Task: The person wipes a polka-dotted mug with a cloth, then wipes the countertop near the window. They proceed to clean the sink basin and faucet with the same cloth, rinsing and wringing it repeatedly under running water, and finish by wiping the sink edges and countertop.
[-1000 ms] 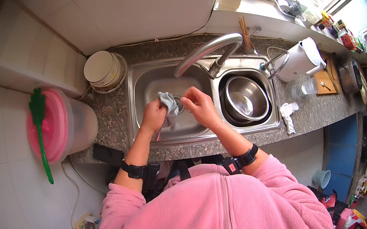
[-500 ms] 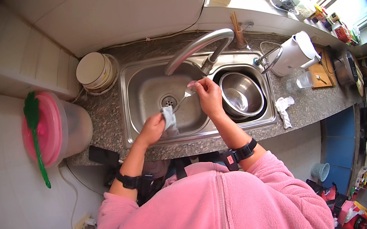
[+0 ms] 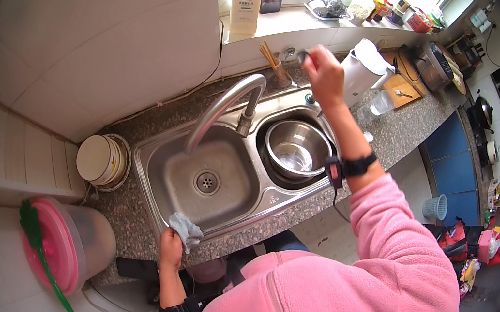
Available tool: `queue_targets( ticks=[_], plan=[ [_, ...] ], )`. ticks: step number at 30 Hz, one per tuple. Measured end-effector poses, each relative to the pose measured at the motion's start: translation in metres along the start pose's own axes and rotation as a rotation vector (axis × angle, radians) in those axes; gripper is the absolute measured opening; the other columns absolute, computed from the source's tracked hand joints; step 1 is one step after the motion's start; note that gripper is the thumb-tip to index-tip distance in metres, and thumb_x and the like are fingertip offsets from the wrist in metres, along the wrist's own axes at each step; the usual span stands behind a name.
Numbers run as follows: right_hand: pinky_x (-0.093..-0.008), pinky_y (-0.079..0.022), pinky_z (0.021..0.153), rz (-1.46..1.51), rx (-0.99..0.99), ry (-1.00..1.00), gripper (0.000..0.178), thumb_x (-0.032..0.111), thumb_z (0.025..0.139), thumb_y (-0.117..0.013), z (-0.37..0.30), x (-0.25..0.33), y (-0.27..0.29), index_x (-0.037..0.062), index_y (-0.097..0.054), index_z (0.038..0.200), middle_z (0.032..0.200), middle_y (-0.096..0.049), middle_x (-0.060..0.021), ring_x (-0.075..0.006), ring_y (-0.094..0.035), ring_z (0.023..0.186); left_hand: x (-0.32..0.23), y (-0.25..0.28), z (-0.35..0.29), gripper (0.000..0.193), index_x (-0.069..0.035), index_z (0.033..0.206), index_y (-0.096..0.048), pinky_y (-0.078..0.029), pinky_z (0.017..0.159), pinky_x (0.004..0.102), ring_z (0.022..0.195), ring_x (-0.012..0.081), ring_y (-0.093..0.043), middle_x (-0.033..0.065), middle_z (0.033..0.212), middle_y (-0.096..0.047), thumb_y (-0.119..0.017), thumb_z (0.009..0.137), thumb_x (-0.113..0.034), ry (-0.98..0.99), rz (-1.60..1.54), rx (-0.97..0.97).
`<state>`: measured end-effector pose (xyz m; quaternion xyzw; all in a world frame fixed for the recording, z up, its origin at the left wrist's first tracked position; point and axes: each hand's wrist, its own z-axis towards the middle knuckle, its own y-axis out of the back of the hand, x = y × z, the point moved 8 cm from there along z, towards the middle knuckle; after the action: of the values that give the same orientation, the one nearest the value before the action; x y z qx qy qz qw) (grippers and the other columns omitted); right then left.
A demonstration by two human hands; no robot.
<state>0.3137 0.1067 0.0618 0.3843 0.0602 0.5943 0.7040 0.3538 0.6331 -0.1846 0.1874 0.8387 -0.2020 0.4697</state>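
Observation:
My left hand (image 3: 170,249) grips a crumpled pale blue-grey cloth (image 3: 185,230) over the sink's near left edge. Raised at the far right of the sink, my right hand (image 3: 325,74) is closed around a small metal utensil (image 3: 303,56). A grey, rounded end of it sticks out by the fingertips; motion blur hides its exact kind. Close to that hand stand a holder with wooden chopsticks (image 3: 270,56) and a white kettle (image 3: 361,74). Below is the double steel sink (image 3: 202,207); a steel bowl (image 3: 299,148) sits in its right basin, and the curved tap (image 3: 221,104) arches over the left basin.
Stacked bowls (image 3: 98,160) and a clear tub with a pink lid (image 3: 56,244) stand at left, near a dark phone (image 3: 136,267). To the right are a plastic cup (image 3: 381,103), a cutting board (image 3: 403,89) and a cooker (image 3: 434,69). A bottle (image 3: 247,1) stands on the windowsill.
My right hand has moved from over the sink up and right with the utensil. My left hand, still holding the cloth, has drawn back from the utensil toward the near left edge. The view has shifted.

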Motion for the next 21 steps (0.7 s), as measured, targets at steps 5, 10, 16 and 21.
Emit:
queue_targets(
  ticks=[5, 10, 16, 21],
  plan=[
    [-0.0443, -0.058, 0.069, -0.432, 0.243, 0.210, 0.018, 0.016, 0.090, -0.063, 0.064, -0.009, -0.078, 0.0063, -0.060, 0.105, 0.093, -0.068, -0.0139, -0.0332, -0.071, 0.079, 0.010, 0.004, 0.000, 0.022, -0.001, 0.114, -0.067, -0.052, 0.088, 0.0299, 0.097, 0.0143, -0.065, 0.0039, 0.105, -0.070, -0.051, 0.103, -0.013, -0.022, 0.066, -0.038],
    [-0.0440, -0.060, 0.070, -0.453, 0.379, 0.347, 0.017, 0.009, 0.089, -0.060, 0.055, -0.019, -0.124, 0.0065, -0.055, 0.105, 0.095, -0.067, -0.0143, -0.0353, -0.071, 0.080, 0.023, 0.009, -0.002, 0.025, 0.002, 0.118, -0.066, -0.050, 0.090, 0.0302, 0.099, 0.0152, -0.065, 0.0058, 0.107, -0.071, -0.051, 0.103, -0.012, -0.061, 0.015, -0.066],
    [-0.0452, -0.059, 0.075, -0.476, 0.698, 0.199, 0.014, 0.011, 0.088, -0.065, 0.025, -0.033, -0.139, 0.0068, -0.060, 0.100, 0.102, -0.067, -0.0159, -0.0348, -0.071, 0.088, 0.024, 0.014, 0.001, 0.029, 0.002, 0.124, -0.063, -0.049, 0.093, 0.0306, 0.104, 0.0153, -0.064, 0.0059, 0.113, -0.069, -0.050, 0.104, -0.014, -0.136, -0.020, -0.072],
    [-0.0422, -0.057, 0.072, 0.011, 0.391, -0.048, 0.018, 0.020, 0.090, -0.068, -0.003, 0.020, -0.061, 0.0053, -0.068, 0.101, 0.091, -0.070, -0.0154, -0.0309, -0.071, 0.084, 0.019, 0.034, -0.005, 0.035, -0.001, 0.134, -0.056, -0.043, 0.101, 0.0327, 0.114, 0.0187, -0.058, 0.0077, 0.127, -0.062, -0.047, 0.105, -0.017, -0.210, 0.000, -0.087]
  ],
)
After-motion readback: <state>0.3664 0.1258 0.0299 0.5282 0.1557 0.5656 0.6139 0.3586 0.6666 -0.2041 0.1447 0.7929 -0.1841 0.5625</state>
